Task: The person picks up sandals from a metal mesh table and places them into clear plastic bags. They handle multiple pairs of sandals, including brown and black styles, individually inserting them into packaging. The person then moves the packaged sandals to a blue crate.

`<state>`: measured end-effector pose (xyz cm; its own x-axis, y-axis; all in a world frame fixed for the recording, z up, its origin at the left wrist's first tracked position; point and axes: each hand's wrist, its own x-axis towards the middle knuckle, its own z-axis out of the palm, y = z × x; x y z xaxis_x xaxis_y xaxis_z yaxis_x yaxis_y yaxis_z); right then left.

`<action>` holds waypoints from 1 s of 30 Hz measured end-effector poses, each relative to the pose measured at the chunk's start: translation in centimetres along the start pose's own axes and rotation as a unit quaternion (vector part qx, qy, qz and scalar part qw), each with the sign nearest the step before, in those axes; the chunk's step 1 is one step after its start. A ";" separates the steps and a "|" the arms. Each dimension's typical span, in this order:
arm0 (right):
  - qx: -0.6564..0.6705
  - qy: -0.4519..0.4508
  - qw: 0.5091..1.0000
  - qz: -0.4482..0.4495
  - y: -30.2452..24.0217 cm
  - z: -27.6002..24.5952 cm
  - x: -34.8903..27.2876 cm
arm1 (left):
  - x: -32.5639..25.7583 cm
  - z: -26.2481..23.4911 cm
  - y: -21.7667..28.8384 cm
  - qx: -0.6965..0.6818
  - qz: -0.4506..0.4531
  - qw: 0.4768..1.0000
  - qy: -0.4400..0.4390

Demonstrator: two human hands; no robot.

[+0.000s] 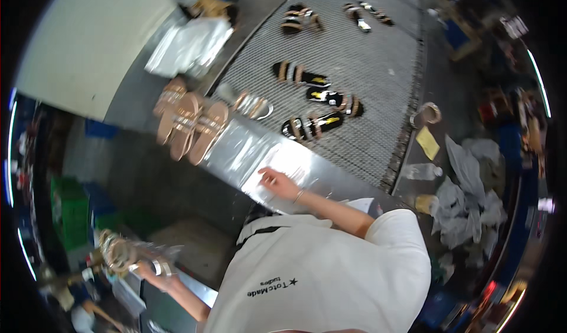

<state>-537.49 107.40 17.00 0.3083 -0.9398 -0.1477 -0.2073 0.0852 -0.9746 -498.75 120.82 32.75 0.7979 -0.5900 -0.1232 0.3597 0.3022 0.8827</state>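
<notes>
Away from the mesh conveyor [378,58], blurred sandals [120,254] are apparently gripped by the left hand [153,275], while the right hand [279,184] is held apart, half-open, over the metal ledge [335,183]; handling is judged under way, a steady hold being called for.

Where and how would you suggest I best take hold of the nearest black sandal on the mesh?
Probably by the heel end, pinched across its sides, with the right hand coming from the near side: the black sandal lies sole down, its straps sit toward the toe, and another sandal lies just beyond.
</notes>
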 end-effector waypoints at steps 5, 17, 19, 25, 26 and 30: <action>-0.064 0.099 0.992 0.054 3.8 -3.3 3.9 | 1.7 -12.7 11.1 -0.253 0.171 0.939 0.159; 0.390 0.220 0.868 0.215 6.4 -6.9 24.5 | -5.8 13.0 -18.4 0.376 -0.049 0.850 -0.365; 0.473 0.210 0.832 0.199 6.8 -7.5 25.8 | -8.0 15.4 -20.8 0.420 0.081 0.753 -0.500; 0.231 0.340 0.911 -0.036 -0.5 -11.0 23.6 | -6.1 13.7 -22.6 0.397 -0.001 0.783 -0.479; 0.220 0.300 0.927 -0.055 -2.5 -11.6 22.3 | -5.2 13.0 -23.4 0.348 -0.114 0.825 -0.430; 0.139 0.177 0.966 -0.129 -6.9 -10.4 17.0 | -1.5 18.0 -20.3 -0.021 -0.324 0.866 -0.381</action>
<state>-540.49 87.43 22.97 -0.0311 -0.9916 0.1252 0.1066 -0.1279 -0.9860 -515.97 102.08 23.14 -0.1229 -0.9639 -0.2363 0.6425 -0.2588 0.7213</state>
